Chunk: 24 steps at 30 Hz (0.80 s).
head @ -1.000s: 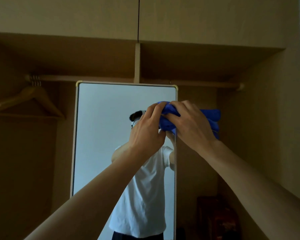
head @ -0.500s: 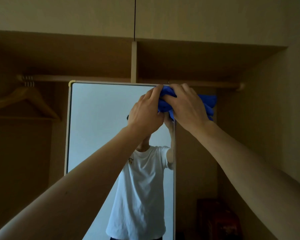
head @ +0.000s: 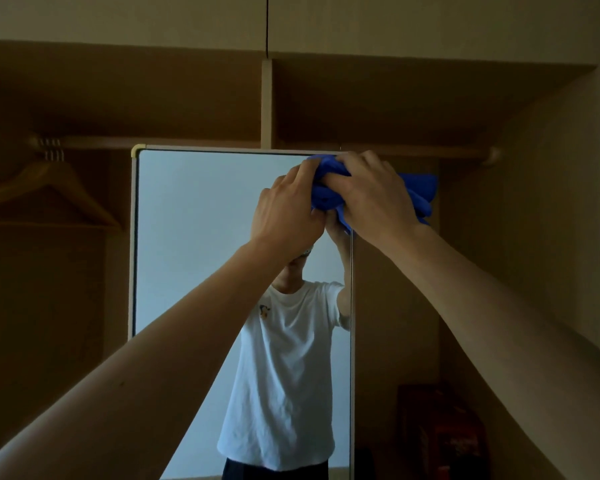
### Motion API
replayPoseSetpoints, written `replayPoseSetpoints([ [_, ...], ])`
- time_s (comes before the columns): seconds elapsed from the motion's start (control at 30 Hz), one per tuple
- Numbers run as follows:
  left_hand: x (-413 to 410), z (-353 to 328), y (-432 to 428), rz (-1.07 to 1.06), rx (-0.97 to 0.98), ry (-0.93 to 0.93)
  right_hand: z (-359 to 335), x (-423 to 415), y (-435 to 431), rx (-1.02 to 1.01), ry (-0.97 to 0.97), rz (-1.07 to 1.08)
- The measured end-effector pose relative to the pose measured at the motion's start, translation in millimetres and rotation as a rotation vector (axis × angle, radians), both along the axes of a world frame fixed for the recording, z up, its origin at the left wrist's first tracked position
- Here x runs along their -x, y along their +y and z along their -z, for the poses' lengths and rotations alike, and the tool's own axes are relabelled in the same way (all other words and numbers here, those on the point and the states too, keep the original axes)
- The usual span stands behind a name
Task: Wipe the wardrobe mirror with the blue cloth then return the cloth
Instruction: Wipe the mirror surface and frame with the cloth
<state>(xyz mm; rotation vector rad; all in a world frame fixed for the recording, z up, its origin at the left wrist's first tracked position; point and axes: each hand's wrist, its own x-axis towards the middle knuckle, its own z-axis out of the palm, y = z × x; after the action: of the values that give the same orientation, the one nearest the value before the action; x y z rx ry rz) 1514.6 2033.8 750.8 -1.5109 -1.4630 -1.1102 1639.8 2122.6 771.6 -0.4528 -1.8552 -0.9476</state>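
Blue cloth (head: 324,194) has climbed to the top right corner of the mirror (head: 194,237); my left grip (head: 288,209) and right grip (head: 378,195) both curl round it. Wiping starts from the top, I judge.

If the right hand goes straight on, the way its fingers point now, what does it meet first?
The right hand grips the cloth and points up-left; probably the top edge of the mirror comes first, then the rail. Depth is unclear.

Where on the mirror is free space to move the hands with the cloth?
Free: the mirror glass between its left frame and the left hand, below the top edge. Crowded: the top right corner, where that hand and the right hand grip the blue cloth.
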Motion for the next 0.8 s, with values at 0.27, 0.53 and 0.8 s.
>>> replayPoseSetpoints([
  [0.27,17,76,5,0.018,-0.047,-0.007,70,3,7,-0.016,-0.035,-0.038],
  [0.53,18,137,5,0.052,-0.052,-0.073,126,5,5,0.038,-0.043,-0.128],
  [0.8,14,191,-3,0.044,0.025,-0.12,181,2,-4,0.151,-0.068,-0.171],
])
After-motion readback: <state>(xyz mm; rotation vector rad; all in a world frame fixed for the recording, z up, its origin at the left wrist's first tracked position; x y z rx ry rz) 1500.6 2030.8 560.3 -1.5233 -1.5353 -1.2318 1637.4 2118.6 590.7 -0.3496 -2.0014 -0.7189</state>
